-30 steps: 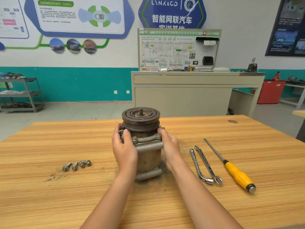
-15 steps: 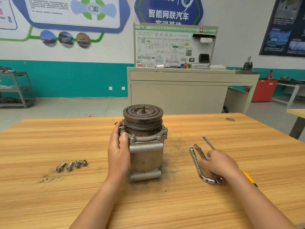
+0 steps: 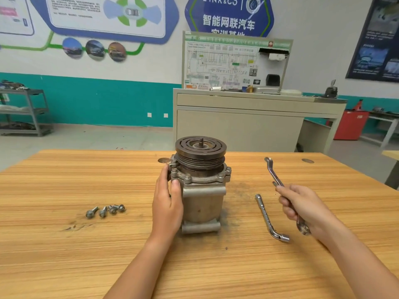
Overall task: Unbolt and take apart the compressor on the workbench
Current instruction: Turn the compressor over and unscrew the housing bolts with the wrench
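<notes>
Compressor (image 3: 203, 201) stands upright toward the far edge of the wooden counter (image 3: 64, 255), about midway across. Its long axis is vertical, with the pulley (image 3: 200, 147) on top and the threaded shaft pointing up. The left hand (image 3: 167, 208) grips its left side, thumb on the flange and fingers (image 3: 164, 174) curled round behind. A wide stretch of wood runs from its base to the near edge. One L-shaped socket wrench (image 3: 266, 216) lies just to the right, running near to far. Farther right, the right hand (image 3: 302, 208) holds one offset ring wrench (image 3: 273, 171) off the wood, fingers closed round its shank. Four loose bolts (image 3: 105, 210) lie in a row well to the left.
</notes>
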The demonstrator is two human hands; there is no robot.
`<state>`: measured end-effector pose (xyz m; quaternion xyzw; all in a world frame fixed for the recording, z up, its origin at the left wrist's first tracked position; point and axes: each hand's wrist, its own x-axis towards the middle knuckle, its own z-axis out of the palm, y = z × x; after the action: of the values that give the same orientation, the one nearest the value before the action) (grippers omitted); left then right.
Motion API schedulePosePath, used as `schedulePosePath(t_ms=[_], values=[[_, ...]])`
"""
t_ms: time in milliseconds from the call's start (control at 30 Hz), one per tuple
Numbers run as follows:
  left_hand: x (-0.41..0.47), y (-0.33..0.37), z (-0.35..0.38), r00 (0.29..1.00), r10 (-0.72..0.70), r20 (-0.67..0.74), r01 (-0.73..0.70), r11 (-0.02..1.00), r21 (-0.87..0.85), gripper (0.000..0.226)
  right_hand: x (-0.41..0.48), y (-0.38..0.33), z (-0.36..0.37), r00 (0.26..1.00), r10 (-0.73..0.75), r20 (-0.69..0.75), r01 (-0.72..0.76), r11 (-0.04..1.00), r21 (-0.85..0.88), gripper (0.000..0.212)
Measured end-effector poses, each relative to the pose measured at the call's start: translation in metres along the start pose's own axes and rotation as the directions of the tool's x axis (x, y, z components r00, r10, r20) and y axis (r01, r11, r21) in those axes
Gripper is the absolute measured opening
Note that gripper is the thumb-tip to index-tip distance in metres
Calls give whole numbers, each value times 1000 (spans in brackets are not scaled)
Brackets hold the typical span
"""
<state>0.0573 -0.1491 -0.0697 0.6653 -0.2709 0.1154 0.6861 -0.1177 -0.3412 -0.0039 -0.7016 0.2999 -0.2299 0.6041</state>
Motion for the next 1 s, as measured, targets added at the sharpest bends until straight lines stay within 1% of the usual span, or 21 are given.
schedulePosePath(t_ms=[33, 67, 100, 133, 167, 200, 233, 267, 300, 333, 367, 467, 600, 667, 767, 900, 1000], values=[[0, 0, 0, 1000, -1, 4, 1, 1000, 1, 50, -9, -9, 4, 998, -45, 36, 45, 999, 6, 10], [0, 0, 0, 1000, 0, 4, 0, 1000, 4, 50, -18, -17, 8, 991, -104, 80, 107, 994, -31, 7], [0, 0, 0, 1000, 4, 2, -4, 1000, 9, 50, -27, -23, 13, 978, -175, 115, 190, 972, -139, 7], [-1, 0, 0, 1000, 11, -2, -11, 1000, 15, 50, -35, -28, 16, 956, -251, 152, 287, 905, -313, 11], [-1, 0, 1, 1000, 22, -8, -22, 999, 23, 50, -41, -30, 18, 928, -315, 197, 372, 780, -503, 16], [-1, 0, 1, 999, 35, -14, -35, 999, 34, 52, -45, -33, 18, 906, -343, 247, 414, 605, -680, 23], [-1, 1, 2, 999, 48, -20, -47, 998, 45, 53, -49, -35, 20, 900, -332, 282, 408, 413, -814, 31], [-2, 1, 2, 998, 61, -27, -59, 997, 56, 54, -52, -36, 21, 899, -338, 279, 372, 251, -894, 42], [-2, 2, 2, 997, 76, -33, -74, 995, 63, 53, -54, -38, 22, 895, -357, 266, 330, 130, -935, 52], [-3, 4, 3, 995, 97, -39, -94, 993, 68, 51, -55, -41, 23, 888, -375, 266, 302, 41, -952, 61], [-3, 5, 3, 992, 121, -45, -118, 990, 71, 50, -57, -45, 24, 885, -385, 263, 281, -8, -960, 68], [-5, 9, 4, 983, 174, -52, -170, 982, 80, 50, -61, -57, 30, 899, -375, 224, 205, -91, -975, 79], [-7, 11, 4, 984, 177, -20, -175, 982, 73, 47, -66, -68, 43, 908, -351, 227, 149, -236, -960, 85], [-8, 13, 4, 983, 185, 1, -185, 980, 78, 47, -71, -74, 51, 920, -311, 238, 150, -282, -948, 84], [-9, 14, 5, 982, 187, 16, -188, 977, 97, 51, -82, -80, 65, 925, -235, 298, 204, -355, -912, 80], [-10, 15, 5, 983, 184, 24, -185, 977, 109, 57, -88, -80, 78, 934, -192, 301, 215, -371, -903, 76], [-10, 16, 6, 984, 178, 27, -180, 977, 117, 57, -89, -72, 87, 927, -200, 317, 217, -402, -890, 74]])
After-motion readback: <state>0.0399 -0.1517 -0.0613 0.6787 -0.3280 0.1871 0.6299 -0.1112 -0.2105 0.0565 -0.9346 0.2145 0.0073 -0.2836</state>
